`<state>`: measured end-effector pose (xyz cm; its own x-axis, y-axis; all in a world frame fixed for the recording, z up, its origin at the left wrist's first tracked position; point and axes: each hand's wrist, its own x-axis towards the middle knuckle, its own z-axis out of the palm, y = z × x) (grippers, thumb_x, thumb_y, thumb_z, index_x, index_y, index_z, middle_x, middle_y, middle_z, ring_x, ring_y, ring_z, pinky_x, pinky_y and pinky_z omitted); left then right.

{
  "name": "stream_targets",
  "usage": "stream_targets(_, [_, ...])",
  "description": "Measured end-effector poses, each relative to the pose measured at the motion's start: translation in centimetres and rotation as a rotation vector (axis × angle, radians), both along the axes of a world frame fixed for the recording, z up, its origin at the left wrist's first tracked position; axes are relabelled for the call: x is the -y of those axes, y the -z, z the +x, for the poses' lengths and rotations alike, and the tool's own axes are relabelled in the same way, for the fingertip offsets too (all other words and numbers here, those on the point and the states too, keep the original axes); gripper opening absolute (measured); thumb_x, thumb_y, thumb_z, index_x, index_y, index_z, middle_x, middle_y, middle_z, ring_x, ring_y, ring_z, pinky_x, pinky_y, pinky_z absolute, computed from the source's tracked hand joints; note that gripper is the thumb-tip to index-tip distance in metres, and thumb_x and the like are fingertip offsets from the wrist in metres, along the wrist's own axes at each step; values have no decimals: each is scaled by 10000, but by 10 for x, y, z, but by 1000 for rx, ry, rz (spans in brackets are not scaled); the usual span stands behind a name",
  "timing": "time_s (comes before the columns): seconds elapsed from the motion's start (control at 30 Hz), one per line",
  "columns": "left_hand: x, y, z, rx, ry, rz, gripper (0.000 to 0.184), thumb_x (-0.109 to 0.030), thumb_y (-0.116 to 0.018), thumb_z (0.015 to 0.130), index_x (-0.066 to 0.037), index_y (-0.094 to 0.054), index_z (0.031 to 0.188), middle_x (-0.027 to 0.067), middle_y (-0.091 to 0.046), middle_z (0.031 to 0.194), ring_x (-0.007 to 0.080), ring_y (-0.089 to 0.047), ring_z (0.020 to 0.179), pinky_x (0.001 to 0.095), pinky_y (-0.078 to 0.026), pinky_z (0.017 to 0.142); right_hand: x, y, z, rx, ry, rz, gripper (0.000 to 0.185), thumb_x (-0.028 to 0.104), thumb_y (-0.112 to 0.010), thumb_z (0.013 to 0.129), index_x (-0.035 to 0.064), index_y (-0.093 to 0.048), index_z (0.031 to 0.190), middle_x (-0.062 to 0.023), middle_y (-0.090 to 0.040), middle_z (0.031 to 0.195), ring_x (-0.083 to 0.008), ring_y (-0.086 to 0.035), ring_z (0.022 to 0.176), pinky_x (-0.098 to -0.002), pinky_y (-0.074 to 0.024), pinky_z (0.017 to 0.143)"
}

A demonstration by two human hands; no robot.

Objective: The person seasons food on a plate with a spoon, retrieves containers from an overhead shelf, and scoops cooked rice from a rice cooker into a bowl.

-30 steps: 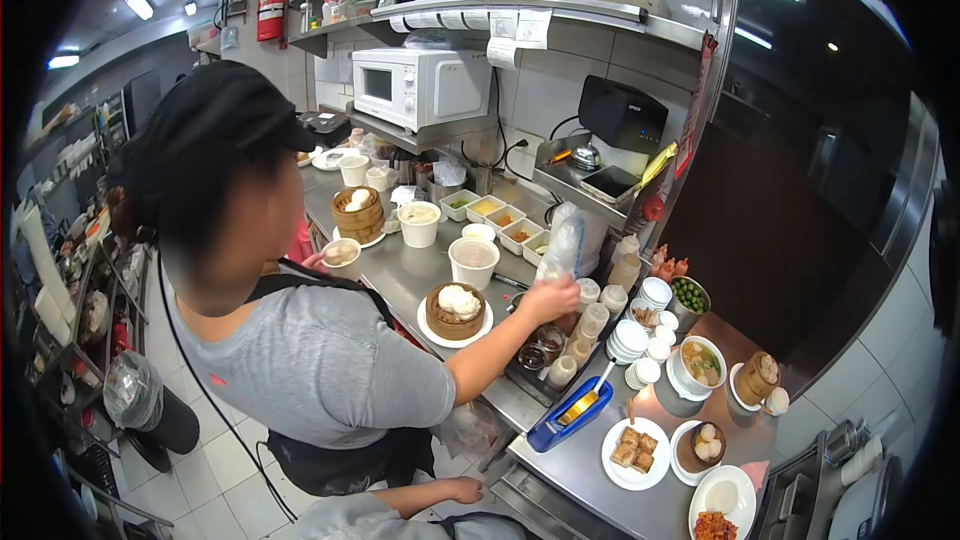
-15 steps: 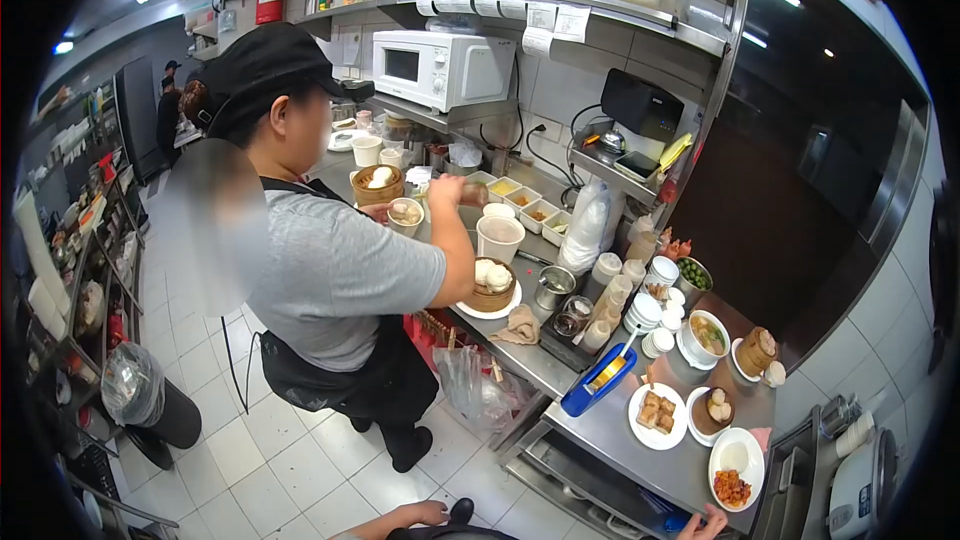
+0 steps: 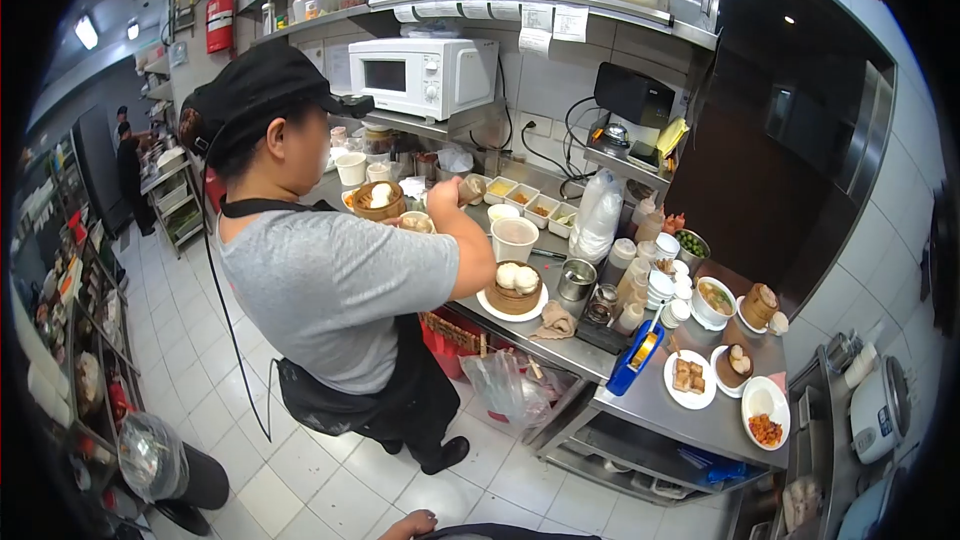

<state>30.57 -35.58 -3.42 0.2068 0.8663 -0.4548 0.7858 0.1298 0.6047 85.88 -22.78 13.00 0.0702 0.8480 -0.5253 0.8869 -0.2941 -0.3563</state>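
Note:
My left hand (image 3: 412, 524) shows only in part at the bottom edge, beside my dark clothing. It is low over the floor, apart from the counter, and how its fingers lie cannot be made out. My right hand is out of view. To the right on the steel counter stand a plate of browned cubes (image 3: 690, 376), a bowl of soup (image 3: 714, 302), a steamer basket with dumplings (image 3: 735, 364) and an oval dish of rice and orange-red food (image 3: 767, 428). A co-worker (image 3: 340, 260) holds a cup (image 3: 416, 224) and a shaker-like container (image 3: 472, 188) over the counter.
A blue order-slip holder (image 3: 636, 358) stands at the counter's corner, near sauce bottles (image 3: 632, 290). Steamed buns sit in a bamboo basket (image 3: 514, 292). A lined bin (image 3: 165, 465) is at left. A white microwave (image 3: 420, 78) rests on a shelf.
My right hand has left the view at the lower right. The view has shifted, and my left hand sits lower at the bottom edge. The co-worker still bends over the cup.

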Motion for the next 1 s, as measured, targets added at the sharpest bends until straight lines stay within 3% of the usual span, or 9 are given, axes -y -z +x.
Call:
stream_targets(0.07, [40, 7, -57, 402, -257, 114, 352, -431, -606, 696, -85, -667, 697, 123, -653, 793, 290, -584, 800, 337, -413, 887, 3, -5, -48, -70, 38, -19, 230, 207, -569, 771, 68, -635, 941, -153, -623, 915, -286, -561, 898, -398, -438, 832])
stream_targets(0.13, [71, -1, -102, 14, -465, -307, 347, -426, -607, 696, -84, -667, 703, 123, -652, 797, 289, -585, 800, 337, -415, 882, 5, -7, -90, -130, 49, -20, 234, 212, -567, 773, 67, -634, 944, -152, -624, 917, -284, -562, 899, -397, -438, 833])
stream_targets(0.17, [83, -8, -123, -36, -569, -402, 345, -424, -608, 696, -84, -666, 706, 123, -652, 799, 289, -585, 801, 337, -417, 879, 7, -8, -110, -160, 50, -17, 237, 214, -566, 774, 66, -634, 946, -152, -624, 918, -284, -562, 900, -396, -438, 833])
stream_targets(0.37, [129, -37, -215, -99, -802, -547, 332, -409, -613, 696, -83, -664, 726, 124, -650, 812, 286, -589, 802, 338, -425, 863, 17, -16, -189, -287, 18, 24, 252, 229, -562, 779, 63, -632, 955, -149, -625, 924, -281, -564, 903, -393, -438, 834])
stream_targets(0.57, [108, -38, -208, -33, -772, -491, 320, -395, -618, 696, -81, -661, 745, 124, -649, 824, 283, -592, 804, 339, -434, 846, 37, -22, -198, -276, 56, -17, 267, 243, -558, 784, 61, -629, 964, -146, -626, 930, -277, -566, 907, -390, -439, 835])
stream_targets(0.83, [60, -34, -140, 106, -486, -376, 307, -375, -624, 696, -79, -658, 770, 125, -646, 841, 280, -597, 806, 341, -446, 824, 57, -22, -163, -192, 174, -137, 287, 263, -552, 790, 57, -626, 977, -141, -627, 938, -273, -568, 911, -386, -439, 837])
stream_targets(1.0, [68, -36, -141, 40, -413, -415, 300, -363, -628, 696, -78, -656, 786, 126, -645, 851, 278, -599, 808, 342, -453, 811, 60, -19, -157, -215, 190, -140, 300, 275, -549, 794, 55, -624, 984, -139, -628, 943, -270, -570, 914, -383, -439, 838])
